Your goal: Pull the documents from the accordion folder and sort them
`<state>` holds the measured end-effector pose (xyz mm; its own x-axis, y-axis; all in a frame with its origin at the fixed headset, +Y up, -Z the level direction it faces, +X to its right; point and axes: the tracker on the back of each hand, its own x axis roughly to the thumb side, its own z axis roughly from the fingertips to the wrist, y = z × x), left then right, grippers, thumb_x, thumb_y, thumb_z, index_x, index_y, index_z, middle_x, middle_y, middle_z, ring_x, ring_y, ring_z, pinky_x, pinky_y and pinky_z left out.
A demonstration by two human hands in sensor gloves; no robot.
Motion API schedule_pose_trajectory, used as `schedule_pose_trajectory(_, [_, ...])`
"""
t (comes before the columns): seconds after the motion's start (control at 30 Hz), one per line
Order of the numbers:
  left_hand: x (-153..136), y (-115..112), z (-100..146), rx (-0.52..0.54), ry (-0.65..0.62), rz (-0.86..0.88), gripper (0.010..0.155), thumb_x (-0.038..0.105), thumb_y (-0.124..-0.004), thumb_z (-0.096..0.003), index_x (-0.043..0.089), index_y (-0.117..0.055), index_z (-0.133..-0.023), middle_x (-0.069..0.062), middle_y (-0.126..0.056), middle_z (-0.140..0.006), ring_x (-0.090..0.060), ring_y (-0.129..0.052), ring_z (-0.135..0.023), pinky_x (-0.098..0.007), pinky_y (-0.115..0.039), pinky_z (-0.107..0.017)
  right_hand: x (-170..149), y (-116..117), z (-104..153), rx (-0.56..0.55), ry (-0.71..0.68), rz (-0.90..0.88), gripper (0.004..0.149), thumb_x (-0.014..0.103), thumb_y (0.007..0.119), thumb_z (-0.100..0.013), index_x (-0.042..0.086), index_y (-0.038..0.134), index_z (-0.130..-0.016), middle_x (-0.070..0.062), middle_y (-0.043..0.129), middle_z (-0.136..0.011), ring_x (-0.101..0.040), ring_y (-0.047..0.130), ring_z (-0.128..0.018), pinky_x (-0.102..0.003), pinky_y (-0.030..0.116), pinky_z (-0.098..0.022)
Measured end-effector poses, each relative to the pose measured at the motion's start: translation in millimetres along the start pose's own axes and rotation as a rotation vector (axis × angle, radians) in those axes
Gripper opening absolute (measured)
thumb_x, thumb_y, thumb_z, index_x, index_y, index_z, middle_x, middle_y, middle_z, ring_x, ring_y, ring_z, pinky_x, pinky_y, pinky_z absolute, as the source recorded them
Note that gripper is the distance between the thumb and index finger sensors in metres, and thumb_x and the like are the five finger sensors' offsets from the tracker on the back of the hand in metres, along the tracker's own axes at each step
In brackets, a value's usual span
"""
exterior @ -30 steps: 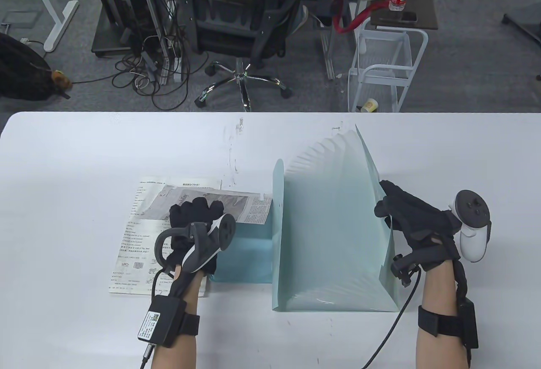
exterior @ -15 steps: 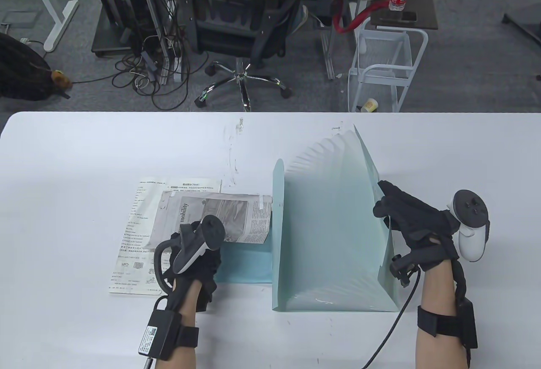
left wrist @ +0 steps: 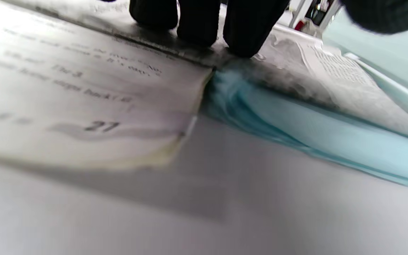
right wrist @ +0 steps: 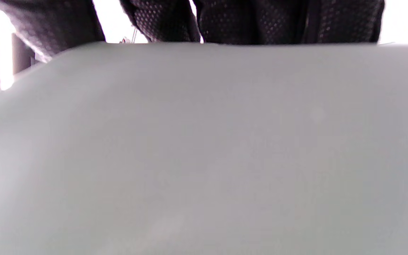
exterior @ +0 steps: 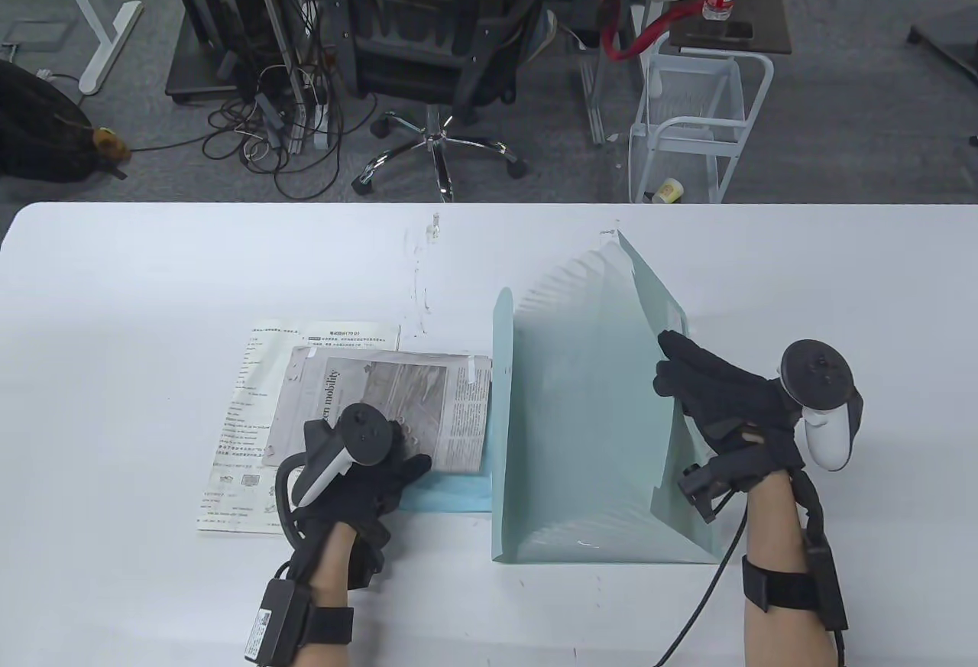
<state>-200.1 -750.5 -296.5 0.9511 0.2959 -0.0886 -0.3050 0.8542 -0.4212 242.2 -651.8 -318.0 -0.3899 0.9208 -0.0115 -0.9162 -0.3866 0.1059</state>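
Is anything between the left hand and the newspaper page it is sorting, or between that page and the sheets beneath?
Nothing visible. The left hand rests directly on the newspaper page, which already lies on the white printed sheet and partly over the blue sheet.

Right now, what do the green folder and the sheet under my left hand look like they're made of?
The folder looks like thin plastic, matte and slightly see-through: its ribbed pockets show through the front panel. The sheet under the left hand looks like newsprint, greyish and dull with dense print and a photo.
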Motion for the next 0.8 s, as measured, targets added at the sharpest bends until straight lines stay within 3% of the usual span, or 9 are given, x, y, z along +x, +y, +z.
schedule_pose_trajectory(0.07, [0, -1, 2, 0.009, 0.020, 0.011, 0.081, 0.073, -0.060, -0.0389, 0.033, -0.061, -0.109, -0.005, -0.051, -0.114, -0.035, -0.046, -0.110, -0.062, -0.034, -0.079, 4, 11, 0, -0.011, 0.004, 0.056, 0.068, 0.058, 0.078, -0.045, 0.018, 0.068, -0.098, -0.020, 0.082, -0.077, -0.050, 0.074, -0.083, -0.063, 0.071, -0.053])
schedule_pose_trajectory(0.23, [-5, 3, 5, 0.155, 0.010, 0.033, 0.070, 0.065, -0.063, -0.0449, 0.029, -0.069, -0.104, -0.008, -0.064, -0.109, -0.037, -0.061, -0.104, -0.062, -0.041, -0.078, 12, 45, -3, -0.032, 0.040, 0.193, 0.069, 0.059, 0.078, -0.044, 0.016, 0.067, -0.098, -0.018, 0.082, -0.078, -0.049, 0.074, -0.083, -0.062, 0.071, -0.053])
schedule_pose_trajectory(0.47, [-2, 10, 19, 0.306, -0.077, 0.159, 0.068, 0.065, -0.064, -0.0464, 0.028, -0.071, -0.103, -0.009, -0.069, -0.108, -0.037, -0.066, -0.102, -0.062, -0.047, -0.076, 18, 109, -29, 0.026, 0.177, 0.520, 0.078, 0.059, 0.083, -0.041, 0.010, 0.064, -0.098, -0.017, 0.084, -0.075, -0.047, 0.076, -0.082, -0.061, 0.073, -0.052])
schedule_pose_trajectory(0.63, [16, 8, 27, 0.316, -0.190, 0.191, 0.068, 0.064, -0.064, -0.0474, 0.027, -0.068, -0.104, -0.009, -0.067, -0.108, -0.037, -0.065, -0.103, -0.063, -0.046, -0.076, 2, 140, -44, 0.057, 0.282, 0.663, 0.081, 0.061, 0.087, -0.036, 0.009, 0.068, -0.096, -0.016, 0.087, -0.071, -0.044, 0.077, -0.082, -0.061, 0.075, -0.051])
schedule_pose_trajectory(0.8, [38, 1, 34, 0.319, -0.297, 0.186, 0.069, 0.065, -0.063, -0.0471, 0.028, -0.066, -0.105, -0.008, -0.068, -0.108, -0.036, -0.067, -0.103, -0.062, -0.048, -0.077, -12, 156, -51, 0.055, 0.351, 0.728, 0.077, 0.061, 0.085, -0.036, 0.011, 0.072, -0.094, -0.015, 0.089, -0.071, -0.042, 0.077, -0.082, -0.061, 0.074, -0.052])
